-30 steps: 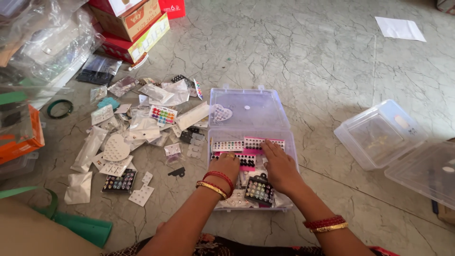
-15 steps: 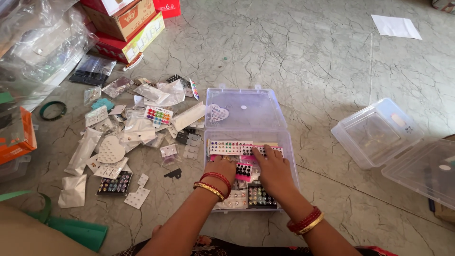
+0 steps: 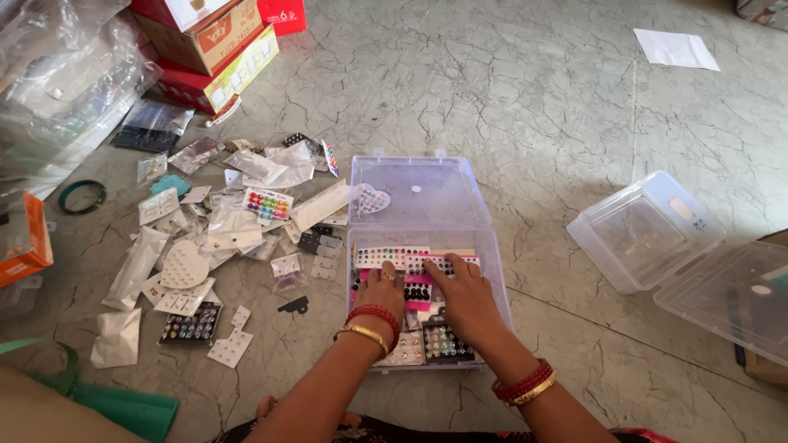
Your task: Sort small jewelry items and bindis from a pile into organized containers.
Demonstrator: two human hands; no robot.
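A clear plastic box (image 3: 496,276) lies open on the stone floor, its lid (image 3: 419,192) folded back. Inside are several cards of small studs: white and pink ones (image 3: 410,259) at the far side, a dark one (image 3: 446,343) near me. My left hand (image 3: 379,289) rests flat on the cards at the left of the box. My right hand (image 3: 462,295) presses on the cards in the middle, fingers pointing toward the pink card. Both wrists wear red and gold bangles. Neither hand lifts anything.
Loose stud cards and small plastic packets (image 3: 222,238) are scattered left of the box. Cardboard boxes (image 3: 215,41) stand at the back left, a green bangle (image 3: 82,196) beside them. Two clear plastic containers (image 3: 648,230) sit at the right. A paper sheet (image 3: 675,47) lies far back.
Both hands have slid forward over the cards, from the near end of the box to its middle. The dark card once under my right hand now lies uncovered.
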